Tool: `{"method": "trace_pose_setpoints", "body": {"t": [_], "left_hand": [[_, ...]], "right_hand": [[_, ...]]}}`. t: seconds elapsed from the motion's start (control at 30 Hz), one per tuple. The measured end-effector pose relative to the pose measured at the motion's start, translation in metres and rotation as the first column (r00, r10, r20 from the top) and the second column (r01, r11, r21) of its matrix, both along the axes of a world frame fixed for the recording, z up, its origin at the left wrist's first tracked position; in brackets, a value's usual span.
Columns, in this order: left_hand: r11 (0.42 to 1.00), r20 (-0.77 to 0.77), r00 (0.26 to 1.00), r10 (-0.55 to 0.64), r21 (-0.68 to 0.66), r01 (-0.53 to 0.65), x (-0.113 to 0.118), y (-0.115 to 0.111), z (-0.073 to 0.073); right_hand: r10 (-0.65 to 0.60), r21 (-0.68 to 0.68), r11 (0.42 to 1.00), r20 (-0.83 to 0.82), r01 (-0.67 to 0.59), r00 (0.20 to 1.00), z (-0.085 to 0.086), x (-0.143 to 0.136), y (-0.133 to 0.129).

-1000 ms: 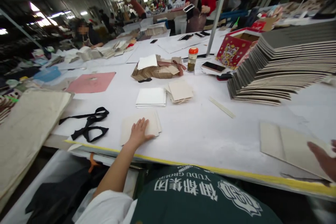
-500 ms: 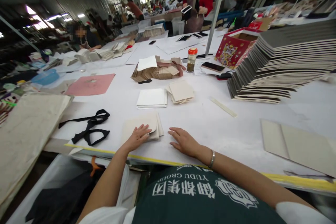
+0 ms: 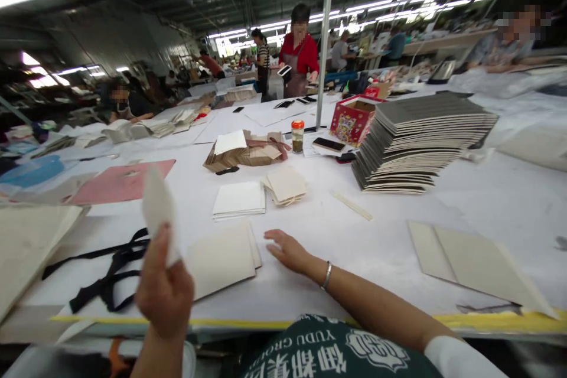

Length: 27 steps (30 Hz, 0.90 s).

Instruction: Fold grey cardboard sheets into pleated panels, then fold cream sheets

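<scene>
Raised above the front left of the table, my left hand [image 3: 166,289] pinches a pale card piece [image 3: 159,207], blurred by motion. Beneath and to its right lies a small pile of cream sheets [image 3: 225,257]. My right hand [image 3: 287,249] rests just right of that pile, fingers apart and holding nothing, a silver bracelet on the wrist. Behind the pile are a stack of white sheets [image 3: 239,198] and a stack of cream cards [image 3: 286,184]. Black straps [image 3: 108,277] lie left of my left hand.
A tall stack of grey boards [image 3: 411,142], a red box [image 3: 352,120], a jar [image 3: 297,137] and a phone [image 3: 328,144] stand behind. Folded card [image 3: 478,260] lies at right, a pink sheet [image 3: 121,182] at left. A person in red [image 3: 300,56] stands across the table.
My left hand has lifted off the cream pile and now holds a pale piece up. My right hand stays beside the pile. The camera view has tilted upward.
</scene>
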<state>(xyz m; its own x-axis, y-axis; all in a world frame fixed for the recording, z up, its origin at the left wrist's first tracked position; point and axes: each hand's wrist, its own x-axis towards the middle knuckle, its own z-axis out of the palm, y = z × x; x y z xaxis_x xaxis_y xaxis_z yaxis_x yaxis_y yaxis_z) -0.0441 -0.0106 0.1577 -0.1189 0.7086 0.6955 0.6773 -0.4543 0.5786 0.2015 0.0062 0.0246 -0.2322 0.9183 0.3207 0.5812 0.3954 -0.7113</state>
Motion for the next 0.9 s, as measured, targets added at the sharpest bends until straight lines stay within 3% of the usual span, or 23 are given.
{"method": "trace_pose_setpoints", "body": {"t": [0.03,0.1,0.13,0.2,0.23,0.27,0.33,0.37,0.43,0.5,0.57,0.63,0.7,0.8,0.9], "left_hand": [[0.98,-0.223,0.958,-0.178,0.045,0.193,0.021,-0.006,-0.008],[0.866,-0.535,0.735,-0.417,0.012,0.5,0.072,-0.018,-0.037],[0.817,-0.611,0.609,-0.506,-0.112,0.566,0.098,-0.023,-0.057],[0.695,-0.649,0.33,-0.686,-0.449,0.562,0.143,-0.033,-0.097],[0.623,-0.613,0.221,-0.759,-0.583,0.521,0.161,-0.036,-0.114],[0.562,-0.567,0.156,-0.809,-0.666,0.49,0.174,-0.038,-0.127],[0.457,-0.462,0.111,-0.88,-0.759,0.464,0.188,-0.036,-0.139],[0.42,-0.41,0.129,-0.903,-0.778,0.468,0.19,-0.031,-0.138],[0.407,-0.319,0.255,-0.913,-0.77,0.491,0.184,-0.014,-0.129],[0.498,-0.236,0.488,-0.84,-0.691,0.523,0.172,0.013,-0.116],[0.641,-0.113,0.726,-0.679,-0.573,0.51,0.159,0.047,-0.105],[0.74,0.028,0.859,-0.511,-0.495,0.456,0.151,0.085,-0.099],[0.771,0.127,0.907,-0.402,-0.488,0.41,0.151,0.123,-0.099],[0.746,0.208,0.92,-0.333,-0.539,0.392,0.164,0.172,-0.109],[0.721,0.27,0.919,-0.288,-0.57,0.393,0.181,0.204,-0.122]], "right_hand": [[-0.156,0.004,0.988,-0.058,0.156,0.986,0.005,0.022,0.007],[-0.418,0.001,0.907,-0.112,0.421,0.901,0.018,0.072,0.02],[-0.497,0.011,0.865,-0.113,0.501,0.86,0.024,0.096,0.025],[-0.59,0.085,0.8,-0.073,0.594,0.804,0.037,0.132,0.037],[-0.594,0.133,0.795,-0.024,0.592,0.804,0.043,0.141,0.043],[-0.573,0.178,0.81,0.045,0.558,0.818,0.048,0.143,0.049],[-0.459,0.218,0.884,0.233,0.414,0.857,0.053,0.13,0.064],[-0.392,0.214,0.917,0.329,0.336,0.859,0.053,0.117,0.072],[-0.297,0.182,0.954,0.488,0.237,0.821,0.048,0.088,0.089],[-0.256,0.14,0.967,0.588,0.215,0.768,0.04,0.065,0.104],[-0.232,0.109,0.971,0.635,0.212,0.737,0.033,0.053,0.116],[-0.21,0.108,0.977,0.66,0.186,0.721,0.028,0.05,0.122],[-0.191,0.126,0.982,0.693,0.144,0.696,0.026,0.049,0.123],[-0.182,0.14,0.983,0.755,0.117,0.63,0.03,0.045,0.122],[-0.164,0.106,0.986,0.765,0.13,0.622,0.038,0.043,0.127]]}}
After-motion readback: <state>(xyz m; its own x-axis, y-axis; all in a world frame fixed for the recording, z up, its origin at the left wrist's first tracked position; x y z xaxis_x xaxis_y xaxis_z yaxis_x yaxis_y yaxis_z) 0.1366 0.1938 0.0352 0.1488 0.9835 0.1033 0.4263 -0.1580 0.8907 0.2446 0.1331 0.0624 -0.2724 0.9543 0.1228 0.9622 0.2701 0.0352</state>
